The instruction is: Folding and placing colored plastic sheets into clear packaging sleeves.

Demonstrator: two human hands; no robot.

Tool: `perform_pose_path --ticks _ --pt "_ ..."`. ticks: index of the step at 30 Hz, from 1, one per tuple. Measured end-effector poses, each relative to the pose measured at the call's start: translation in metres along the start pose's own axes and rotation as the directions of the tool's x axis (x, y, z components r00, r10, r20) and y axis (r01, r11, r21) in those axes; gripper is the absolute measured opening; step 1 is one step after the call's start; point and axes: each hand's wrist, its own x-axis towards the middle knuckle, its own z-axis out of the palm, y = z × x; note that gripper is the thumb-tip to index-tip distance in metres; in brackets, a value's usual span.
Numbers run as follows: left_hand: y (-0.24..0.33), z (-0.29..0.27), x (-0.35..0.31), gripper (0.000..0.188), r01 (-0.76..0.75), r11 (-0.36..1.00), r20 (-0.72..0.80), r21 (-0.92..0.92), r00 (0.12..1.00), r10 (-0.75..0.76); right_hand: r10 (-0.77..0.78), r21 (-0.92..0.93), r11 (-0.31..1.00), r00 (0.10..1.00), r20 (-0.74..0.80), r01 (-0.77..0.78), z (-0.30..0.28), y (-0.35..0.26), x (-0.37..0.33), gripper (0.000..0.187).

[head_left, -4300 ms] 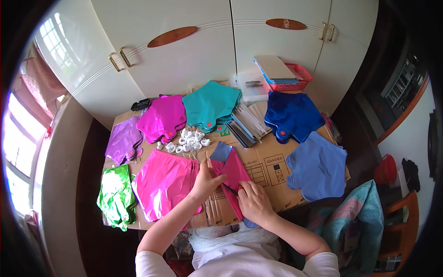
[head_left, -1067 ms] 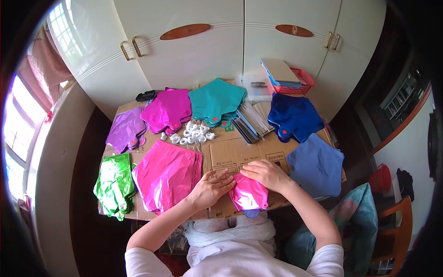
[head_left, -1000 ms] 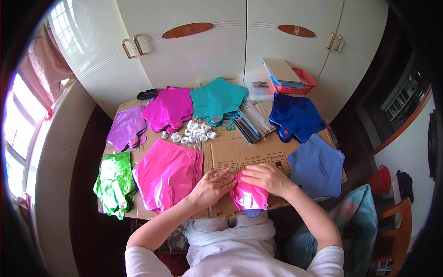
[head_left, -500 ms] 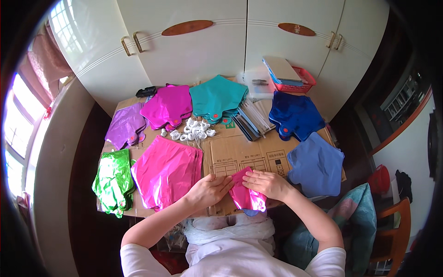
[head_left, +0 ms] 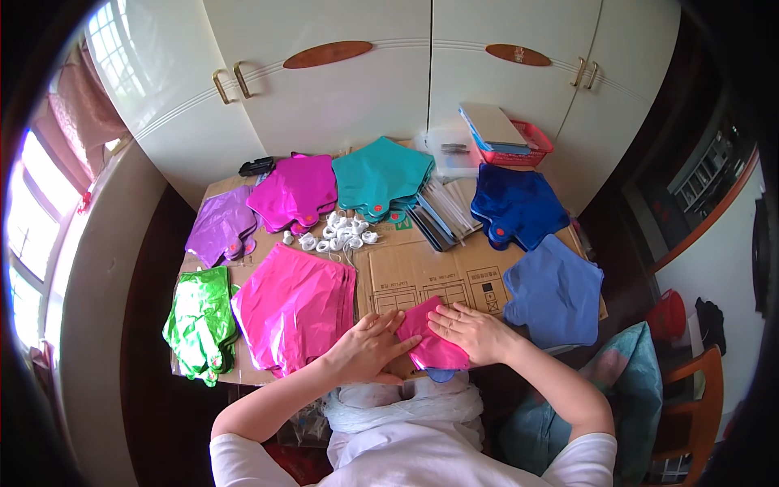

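Note:
A folded pink foil balloon (head_left: 422,312) lies flat on the cardboard at the near edge of the table, between my hands. My right hand (head_left: 471,333) presses on its right side with fingers stretched out. At its left edge rests my left hand (head_left: 365,351), fingers extended and the thumb lying across the foil. A small blue edge (head_left: 441,375) shows below the pink piece. Just left of my left hand lies a stack of larger flat pink foil balloons (head_left: 294,304). To the right of my right hand are light blue foil balloons (head_left: 554,288).
Further foil stacks lie around: green (head_left: 200,321), lilac (head_left: 219,223), magenta (head_left: 294,191), teal (head_left: 383,174) and dark blue (head_left: 519,207). White ribbon coils (head_left: 345,231) and flat packets (head_left: 442,211) sit mid-table. A red basket (head_left: 531,146) stands at the back. Cabinet doors (head_left: 349,97) rise behind.
The pink foil now lies flatter and smoother. Both hands have spread out on it; my left hand has shifted slightly left and nearer, with its thumb out.

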Motion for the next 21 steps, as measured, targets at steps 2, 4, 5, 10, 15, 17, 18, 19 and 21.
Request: perform_pose_path --ticks 2,4,5,10,15,17,18,19,21 --pt "0.001 0.002 -0.001 0.084 0.004 1.000 -0.007 0.029 1.000 -0.004 0.062 0.090 0.994 0.998 0.020 -0.063 -0.003 -0.009 -0.003 0.072" --pt "0.007 0.000 -0.001 0.080 0.016 0.999 -0.008 0.042 1.000 -0.016 0.076 0.077 0.994 0.997 0.028 -0.078 -0.008 -0.015 -0.004 0.076" --pt "0.011 0.000 -0.001 0.078 0.022 0.999 -0.009 0.049 1.000 -0.021 0.083 0.070 0.994 0.996 0.032 -0.085 -0.010 -0.017 -0.006 0.078" --pt "0.047 0.029 -0.014 0.043 -0.089 0.988 -0.247 0.123 0.962 0.117 0.073 -0.133 0.989 0.991 0.109 -0.058 0.006 -0.034 -0.015 0.059" --pt "0.058 0.038 -0.013 0.032 -0.126 0.987 -0.492 0.103 0.855 0.161 -0.005 -0.020 1.000 0.998 -0.069 0.003 0.001 -0.040 -0.019 0.044" --pt "0.052 0.033 -0.011 0.031 -0.090 0.989 -0.563 -0.120 0.827 0.006 0.020 0.168 0.986 0.988 -0.153 0.006 -0.012 -0.035 -0.016 0.038" --pt "0.048 0.027 -0.010 0.030 -0.079 0.970 -0.585 -0.229 0.808 -0.072 0.038 0.257 0.966 0.980 -0.196 0.013 -0.021 -0.031 -0.014 0.035" --pt "0.044 0.017 -0.009 0.027 0.022 0.908 -0.514 -0.418 0.819 -0.256 0.198 0.388 0.915 0.962 -0.188 -0.113 -0.036 -0.030 -0.010 0.034" --pt "0.036 -0.005 -0.009 0.022 0.212 0.658 -0.278 -0.722 0.782 -0.558 0.494 0.621 0.713 0.862 -0.116 -0.325 -0.064 -0.034 0.000 0.031"
